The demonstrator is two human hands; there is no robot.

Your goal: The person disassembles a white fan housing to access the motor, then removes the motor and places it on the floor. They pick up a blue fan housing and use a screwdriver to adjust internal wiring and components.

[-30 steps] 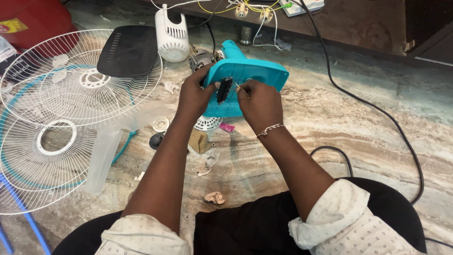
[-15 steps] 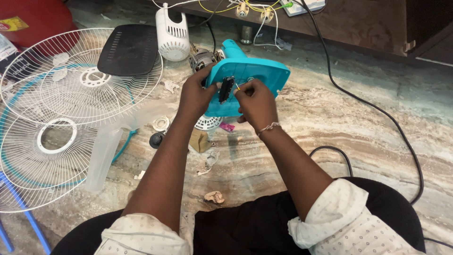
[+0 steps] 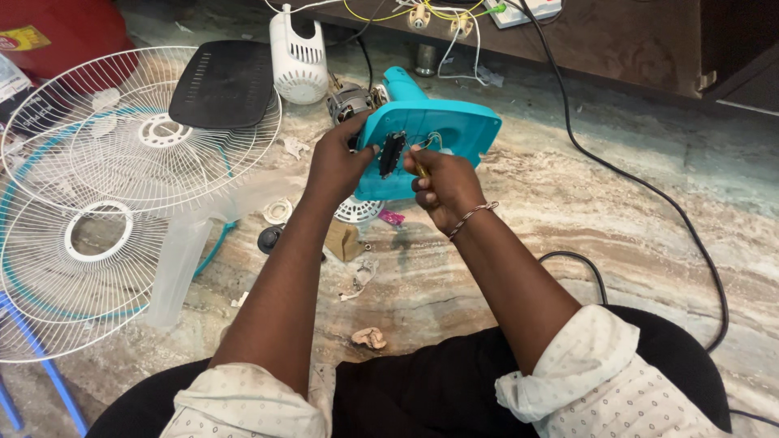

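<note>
Two white wire fan guards (image 3: 122, 211) are lying at the far left on the marble floor (image 3: 633, 243), a black cover (image 3: 223, 81) resting on the upper one. The left hand (image 3: 337, 166) is gripping the left edge of the teal fan housing (image 3: 438, 134), held raised above the floor. The right hand (image 3: 442, 186) is closing around what seems a thin yellow-handled tool (image 3: 420, 166), largely hidden, touching the housing's black switch block (image 3: 392, 154). A black cable (image 3: 649, 195) is trailing rightward.

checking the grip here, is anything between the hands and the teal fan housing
Nothing visible. The left hand grips the teal fan housing at its left edge, and the right hand is against its face beside the black switch block.
</note>
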